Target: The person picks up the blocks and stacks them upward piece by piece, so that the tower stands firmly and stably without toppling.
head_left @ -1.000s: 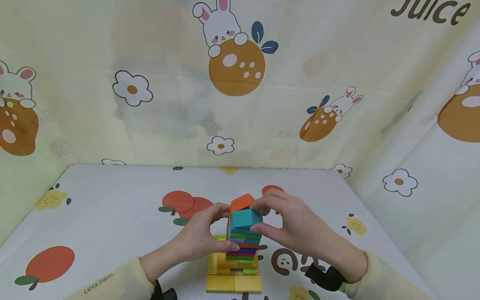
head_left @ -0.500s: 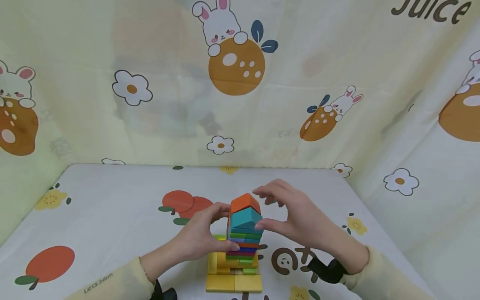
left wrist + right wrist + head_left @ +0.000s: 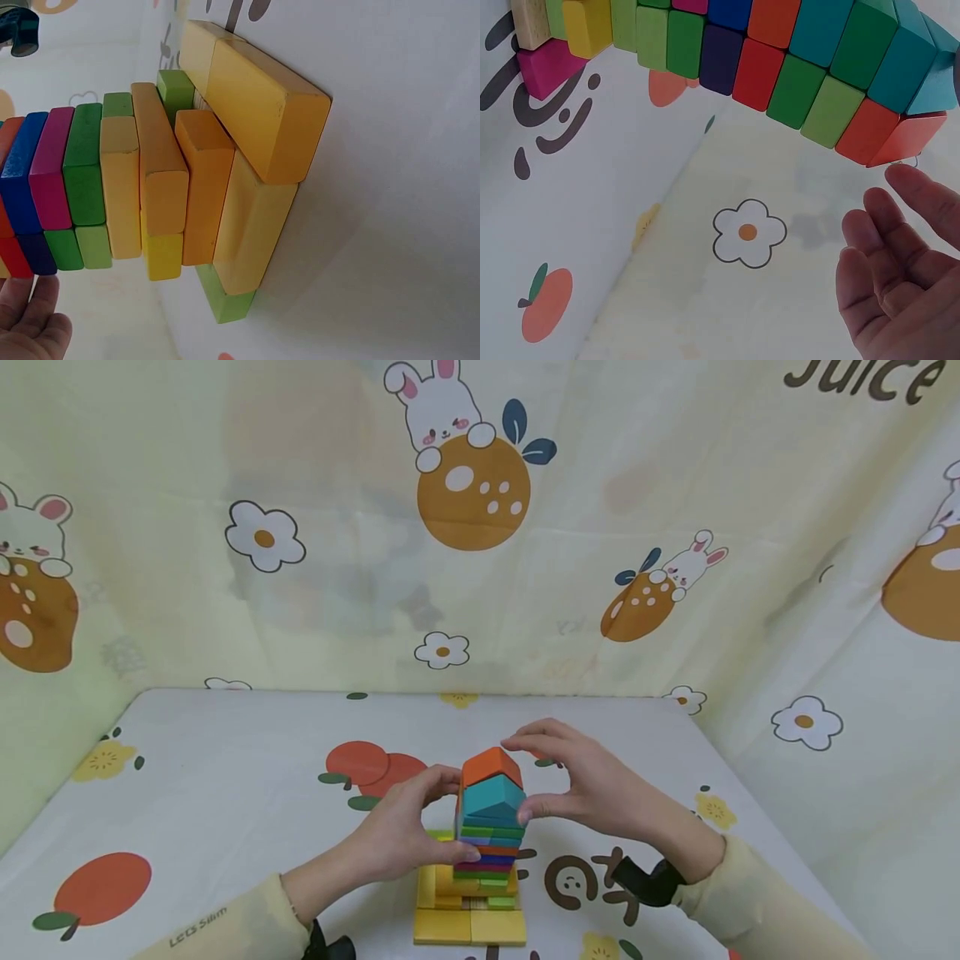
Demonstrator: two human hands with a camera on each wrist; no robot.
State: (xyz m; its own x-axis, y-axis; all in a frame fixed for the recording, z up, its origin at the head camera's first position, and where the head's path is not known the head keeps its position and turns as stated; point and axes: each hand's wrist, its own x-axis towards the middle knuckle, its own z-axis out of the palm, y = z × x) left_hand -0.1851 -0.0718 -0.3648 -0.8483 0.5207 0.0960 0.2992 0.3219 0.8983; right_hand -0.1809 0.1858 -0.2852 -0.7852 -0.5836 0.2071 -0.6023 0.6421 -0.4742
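Note:
A tower of colored wooden blocks (image 3: 491, 832) stands on a base of yellow blocks (image 3: 442, 927). Two roof-shaped blocks cap it side by side: a teal triangular block (image 3: 493, 797) nearer me and an orange triangular block (image 3: 491, 766) behind. My left hand (image 3: 397, 822) grips the tower's left side, thumb across the front and fingers toward the back; its fingertips (image 3: 46, 289) meet the blocks in the left wrist view. My right hand (image 3: 607, 781) hovers at the top right, fingers spread around the caps. Its fingers (image 3: 870, 225) are apart from the orange block; whether the thumb touches teal is unclear.
Patterned white cloth (image 3: 225, 793) covers the table. A cream curtain (image 3: 337, 593) with rabbits and flowers hangs behind and at both sides. A magenta block (image 3: 551, 71) juts from the tower's base in the right wrist view.
My right hand has let go of the caps and moved a little away, leaving the orange block beside the teal one. The left hand keeps its grip.

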